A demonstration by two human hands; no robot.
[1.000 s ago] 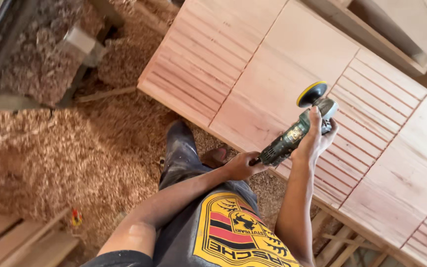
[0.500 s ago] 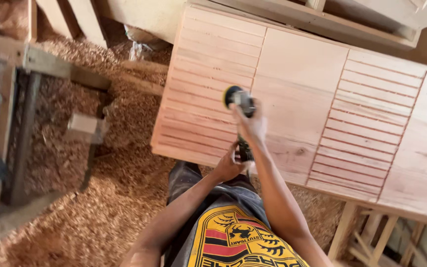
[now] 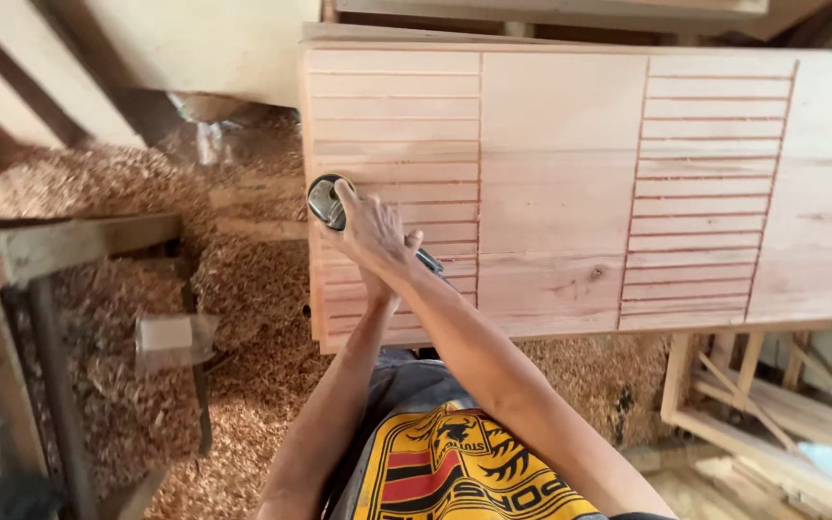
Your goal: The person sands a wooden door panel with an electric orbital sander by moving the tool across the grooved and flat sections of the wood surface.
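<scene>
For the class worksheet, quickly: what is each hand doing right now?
Right hand: closed over the head of the angle grinder.
Left hand: mostly hidden; cannot be told.

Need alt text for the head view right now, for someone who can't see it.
Both hands grip a handheld power sander on the left end of a long pale wooden panel: the right hand lies over its head, and the left hand is mostly hidden behind the right. The panel alternates grooved and plain sections above a floor of wood shavings.

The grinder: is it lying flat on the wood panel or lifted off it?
On it. The grinder head rests against the wood panel near its left edge, under the right hand. Running or not: cannot tell.
</scene>
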